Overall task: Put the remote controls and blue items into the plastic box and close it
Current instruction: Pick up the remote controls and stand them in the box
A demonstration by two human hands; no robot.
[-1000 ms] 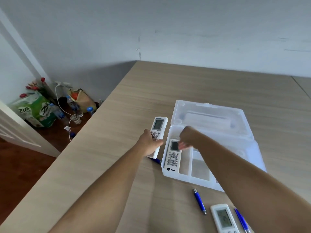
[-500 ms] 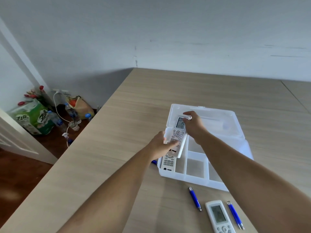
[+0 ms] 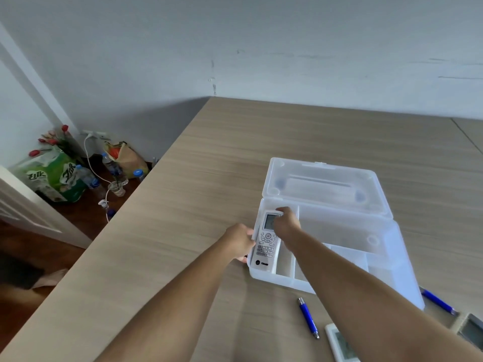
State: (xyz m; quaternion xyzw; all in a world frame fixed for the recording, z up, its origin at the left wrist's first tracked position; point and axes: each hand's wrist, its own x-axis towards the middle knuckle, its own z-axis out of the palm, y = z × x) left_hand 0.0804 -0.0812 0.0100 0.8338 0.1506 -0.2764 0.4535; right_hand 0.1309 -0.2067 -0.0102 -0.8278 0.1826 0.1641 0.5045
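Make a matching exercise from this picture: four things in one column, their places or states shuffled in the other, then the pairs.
Things:
1. Box lid
2. Remote with the logo
3. Blue pen
4. Right hand

Places or states:
A. on the table in front of the box
B. open, lying back
C. in the box's leftmost compartment
D. on the remote's screen end

Pairs: 1-B, 2-C, 3-A, 4-D

Soft even daylight; faint shadows; wide-angle bending at edges; slight blur
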